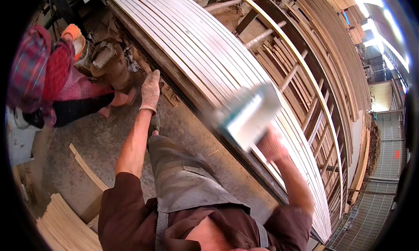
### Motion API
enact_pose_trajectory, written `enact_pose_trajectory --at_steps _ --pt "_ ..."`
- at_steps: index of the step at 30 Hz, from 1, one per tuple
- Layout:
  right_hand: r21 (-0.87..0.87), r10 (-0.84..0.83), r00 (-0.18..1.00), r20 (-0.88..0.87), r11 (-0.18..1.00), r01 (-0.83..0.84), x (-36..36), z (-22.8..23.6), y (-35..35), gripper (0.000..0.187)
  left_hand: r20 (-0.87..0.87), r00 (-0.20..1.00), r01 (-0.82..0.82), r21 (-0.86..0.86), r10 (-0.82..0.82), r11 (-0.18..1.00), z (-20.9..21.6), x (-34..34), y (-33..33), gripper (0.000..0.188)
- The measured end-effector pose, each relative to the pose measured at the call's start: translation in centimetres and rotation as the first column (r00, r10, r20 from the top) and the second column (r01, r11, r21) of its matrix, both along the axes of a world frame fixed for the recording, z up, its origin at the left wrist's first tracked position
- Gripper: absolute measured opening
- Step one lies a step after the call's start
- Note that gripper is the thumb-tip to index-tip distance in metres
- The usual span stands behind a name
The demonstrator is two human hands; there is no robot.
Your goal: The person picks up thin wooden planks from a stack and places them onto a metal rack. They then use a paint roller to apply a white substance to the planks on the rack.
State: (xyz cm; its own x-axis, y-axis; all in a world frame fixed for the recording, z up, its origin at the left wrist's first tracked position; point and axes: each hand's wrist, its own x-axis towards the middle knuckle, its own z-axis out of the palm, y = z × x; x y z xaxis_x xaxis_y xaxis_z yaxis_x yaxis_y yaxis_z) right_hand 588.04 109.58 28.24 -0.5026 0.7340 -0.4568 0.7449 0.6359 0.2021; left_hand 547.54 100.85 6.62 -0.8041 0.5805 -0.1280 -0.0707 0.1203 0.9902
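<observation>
over pale boards (187, 30), the right hand (273, 145) has fingers closed on a blurred white-and-teal slab (251, 115), probably stiff, best held by its edge; whether the left hand (150, 91) grips, i cannot tell.

You wear a dark brown short-sleeved shirt (124, 203), a dusty grey apron (187, 181) with shoulder straps (162, 227), and pale pinkish knit gloves (150, 94).

gloved right hand (273, 145) at blurred object (251, 118), pale slats (192, 37)
</observation>
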Motion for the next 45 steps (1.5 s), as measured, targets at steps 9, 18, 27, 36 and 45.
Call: enact_pose_trajectory --at_steps 9,18,27,36,45 --pt "-0.106 -0.598 0.771 -0.217 0.800 0.591 56.8 -1.2 -17.7 0.044 0.035 0.989 0.144 -0.103 -0.141 0.984 3.4 13.2 -0.7 0.061" --pt "0.200 -0.240 0.925 0.295 0.962 0.186 59.5 -0.3 -13.0 0.026 -0.060 0.991 0.100 -0.219 -0.116 0.971 3.6 14.0 0.3 0.053" --pt "0.024 0.236 0.898 0.372 0.964 -0.263 27.9 0.4 9.1 0.042 -0.127 0.989 0.053 -0.170 -0.075 0.984 5.6 15.0 1.4 0.045" --pt "0.226 0.436 0.895 0.091 0.866 -0.445 -13.9 -0.1 24.8 0.029 0.078 0.991 0.123 -0.264 -0.106 0.957 4.8 14.3 1.3 0.046" --pt "0.240 0.358 0.828 -0.432 0.930 -0.276 -23.2 -1.7 30.4 0.042 -0.016 0.997 0.070 -0.346 -0.081 0.936 5.6 15.3 1.7 0.050"
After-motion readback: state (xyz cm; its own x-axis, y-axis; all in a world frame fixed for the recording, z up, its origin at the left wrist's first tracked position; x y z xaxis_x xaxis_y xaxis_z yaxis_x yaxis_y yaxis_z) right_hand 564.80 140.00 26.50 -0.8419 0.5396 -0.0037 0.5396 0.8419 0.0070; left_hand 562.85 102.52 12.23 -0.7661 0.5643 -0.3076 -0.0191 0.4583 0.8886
